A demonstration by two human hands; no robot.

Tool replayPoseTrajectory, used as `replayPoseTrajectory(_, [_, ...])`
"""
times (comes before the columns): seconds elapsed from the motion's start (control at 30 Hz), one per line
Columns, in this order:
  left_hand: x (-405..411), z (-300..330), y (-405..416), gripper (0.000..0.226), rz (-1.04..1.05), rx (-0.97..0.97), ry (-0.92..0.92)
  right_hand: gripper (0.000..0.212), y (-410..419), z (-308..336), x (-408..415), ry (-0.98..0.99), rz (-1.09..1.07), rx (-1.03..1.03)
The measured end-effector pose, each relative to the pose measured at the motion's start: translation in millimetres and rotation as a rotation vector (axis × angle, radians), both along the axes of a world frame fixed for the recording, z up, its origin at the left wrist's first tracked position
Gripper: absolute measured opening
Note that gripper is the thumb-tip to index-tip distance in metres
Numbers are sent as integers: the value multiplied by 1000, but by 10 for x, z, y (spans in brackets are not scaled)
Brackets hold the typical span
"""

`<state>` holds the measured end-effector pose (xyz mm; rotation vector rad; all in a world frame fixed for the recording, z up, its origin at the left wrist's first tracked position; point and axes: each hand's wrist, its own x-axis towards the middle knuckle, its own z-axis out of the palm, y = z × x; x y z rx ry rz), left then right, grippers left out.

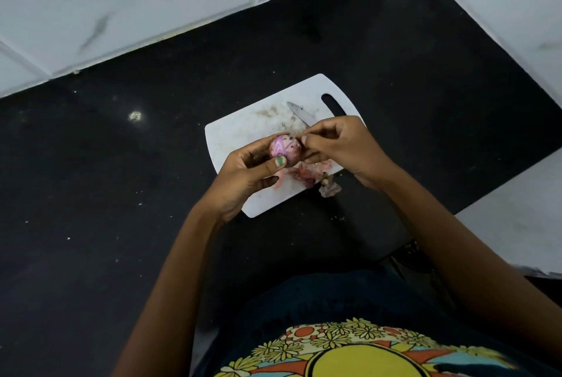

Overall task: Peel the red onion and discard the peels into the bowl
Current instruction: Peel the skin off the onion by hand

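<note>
Head view, frame centre: left hand (243, 170) grips onion (285, 148), mostly peeled; right hand (331, 145) pinches remaining skin; peels (307, 174) undiscarded; no bowl visible.

no readable text, labels or numbers

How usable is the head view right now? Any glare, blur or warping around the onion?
Head view: wide-angle bending curves the wall tiles at the edges; one small glare spot on the dark counter; the red onion is evenly lit but slightly soft, held by left hand and right hand.
</note>
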<state>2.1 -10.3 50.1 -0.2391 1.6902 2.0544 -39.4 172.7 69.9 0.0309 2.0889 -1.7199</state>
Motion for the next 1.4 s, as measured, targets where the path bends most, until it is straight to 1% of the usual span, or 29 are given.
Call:
replayPoseTrajectory(0.07, [-3, -9, -7, 40, 26, 3, -2, 16, 13, 12, 8, -20, 18, -38])
replayPoseTrajectory(0.13, [-4, -26, -6, 41, 46, 0, 2, 23, 14, 23, 25, 42, 37, -10])
replayPoseTrajectory(0.2, [3, -39, 2, 40, 62, -6, 4, 20, -14, 30, 43, 133, 23, 48])
replayPoseTrajectory(0.27, [5, -50, 10, 39, 76, -4, 3, 12, -37, 37, 48, 169, 3, 69])
replayPoseTrajectory(0.4, [10, -58, -2, 37, 86, 8, -6, 7, -48, 33, 48, 137, 14, 77])
replayPoseTrajectory(0.5, [13, -46, -2, 41, 87, 61, -32, 9, -18, -48, 22, 90, -77, 64])
replayPoseTrajectory(0.57, [10, -31, -2, 42, 93, 99, -58, 12, 12, -148, 13, 71, -129, 124])
replayPoseTrajectory(0.63, [11, -26, 0, 44, 103, 126, -77, 12, 45, -258, 16, 51, -125, 217])
replayPoseTrajectory(0.7, [13, -31, 6, 47, 117, 136, -92, 2, 72, -346, 30, 11, -83, 302])
replayPoseTrajectory(0.8, [18, -54, 14, 46, 130, 135, -94, 26, 64, -310, 50, 19, 4, 379])
replayPoseTrajectory(0.83, [16, -62, 15, 44, 137, 133, -91, 26, 54, -253, 50, 39, 11, 355])
replayPoseTrajectory(0.9, [10, -71, 9, 40, 148, 124, -81, 16, 28, -105, 49, 36, -3, 209])
replayPoseTrajectory(0.97, [8, -74, 8, 43, 143, 112, -65, 18, -2, 33, 46, 21, 22, 95])
replayPoseTrajectory(1.1, [3, -62, 32, 48, 122, 109, -32, 30, -58, 77, 43, 74, 68, 167])
replayPoseTrajectory(1.23, [9, -52, 33, 48, 130, 93, -16, 26, -74, 51, 47, 91, 33, 157])
replayPoseTrajectory(1.4, [18, -89, 32, 43, 132, 95, -28, 24, -86, 50, 53, 133, 45, 187])
